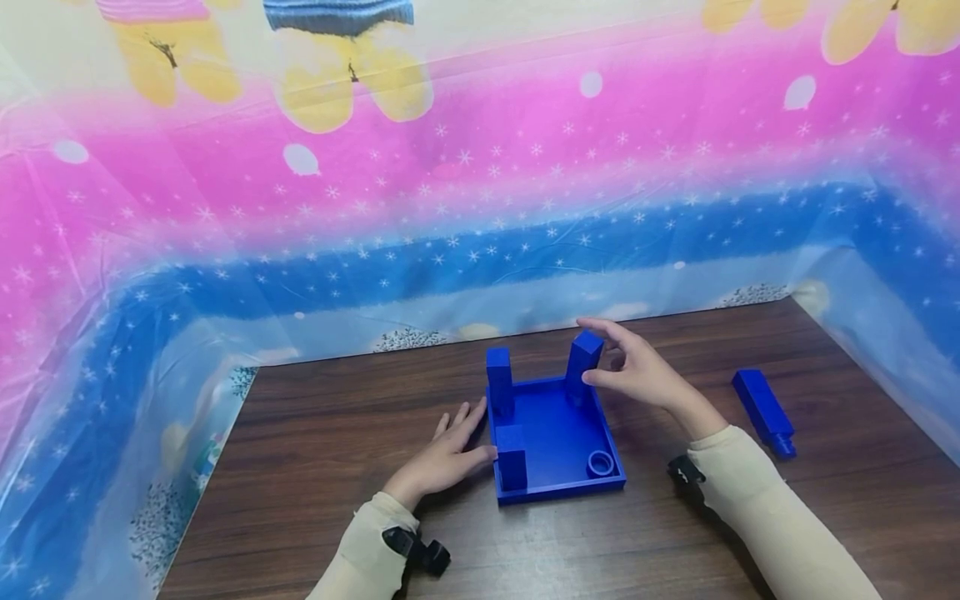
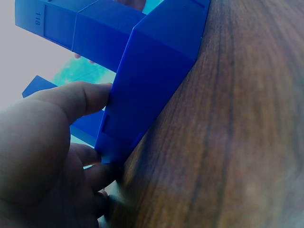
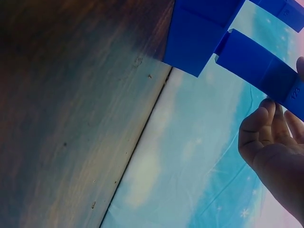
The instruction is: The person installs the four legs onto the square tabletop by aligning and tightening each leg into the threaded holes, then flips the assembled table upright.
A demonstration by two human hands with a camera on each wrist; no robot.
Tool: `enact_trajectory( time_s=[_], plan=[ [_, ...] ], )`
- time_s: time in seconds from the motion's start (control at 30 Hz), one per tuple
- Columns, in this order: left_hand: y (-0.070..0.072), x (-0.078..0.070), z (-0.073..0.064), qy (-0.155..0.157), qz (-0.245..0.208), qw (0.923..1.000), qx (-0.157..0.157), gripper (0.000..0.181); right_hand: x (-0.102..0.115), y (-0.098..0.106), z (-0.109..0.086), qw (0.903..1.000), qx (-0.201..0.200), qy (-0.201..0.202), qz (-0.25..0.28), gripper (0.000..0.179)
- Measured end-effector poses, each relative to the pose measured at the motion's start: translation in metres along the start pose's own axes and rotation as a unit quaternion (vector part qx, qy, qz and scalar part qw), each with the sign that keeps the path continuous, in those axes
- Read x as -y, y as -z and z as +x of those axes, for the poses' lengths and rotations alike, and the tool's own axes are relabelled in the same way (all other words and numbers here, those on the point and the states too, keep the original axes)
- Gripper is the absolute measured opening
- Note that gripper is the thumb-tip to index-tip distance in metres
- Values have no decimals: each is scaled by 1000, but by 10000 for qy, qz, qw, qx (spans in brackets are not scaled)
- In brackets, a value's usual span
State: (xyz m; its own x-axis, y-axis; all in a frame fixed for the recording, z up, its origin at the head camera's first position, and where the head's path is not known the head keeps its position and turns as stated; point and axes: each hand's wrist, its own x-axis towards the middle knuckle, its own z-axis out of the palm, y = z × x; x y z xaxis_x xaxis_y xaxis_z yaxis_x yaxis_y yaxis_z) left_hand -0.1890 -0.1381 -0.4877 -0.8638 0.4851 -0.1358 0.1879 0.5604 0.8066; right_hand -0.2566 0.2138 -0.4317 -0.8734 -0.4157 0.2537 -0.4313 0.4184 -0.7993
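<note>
A loose blue post point(image 1: 763, 412) lies on the wooden surface point(image 1: 337, 450), well right of the blue tray point(image 1: 558, 442); a ring point(image 1: 600, 474) sits in the tray's near right corner. The right wrist view cuts off the top of the far right post point(image 1: 580, 362). The right hand point(image 1: 641, 368) pinches that post, fingers bent; the left hand point(image 1: 444, 457), fingers loosely spread and gripping nothing, rests against the tray's left wall.

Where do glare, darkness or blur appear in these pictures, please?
Head view: pale sheen on the tabletop near the blue tray; left wrist view: background whitish at left, tabletop blurred low down; right wrist view: dark upper left corner, shaded right hand.
</note>
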Motion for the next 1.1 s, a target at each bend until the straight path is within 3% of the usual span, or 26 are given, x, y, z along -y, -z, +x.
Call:
enact_trajectory(
  time_s=[0.27,0.6,0.7,0.9,1.1],
  plan=[
    [1,2,2,22,-39,10000,54,92,-1,2,-2,9998,62,-37,172,76],
    [-4,26,15,120,-80,9999,26,105,0,-2,0,10000,-11,41,7,75],
    [-4,23,13,99,-34,9999,2,102,1,-4,0,9999,-50,47,-80,75],
    [0,2,3,177,118,9998,16,90,4,-8,-1,9998,-125,67,-159,76],
    [1,-3,1,162,70,9998,38,85,4,-12,-2,9990,-267,86,-347,75]
  ],
)
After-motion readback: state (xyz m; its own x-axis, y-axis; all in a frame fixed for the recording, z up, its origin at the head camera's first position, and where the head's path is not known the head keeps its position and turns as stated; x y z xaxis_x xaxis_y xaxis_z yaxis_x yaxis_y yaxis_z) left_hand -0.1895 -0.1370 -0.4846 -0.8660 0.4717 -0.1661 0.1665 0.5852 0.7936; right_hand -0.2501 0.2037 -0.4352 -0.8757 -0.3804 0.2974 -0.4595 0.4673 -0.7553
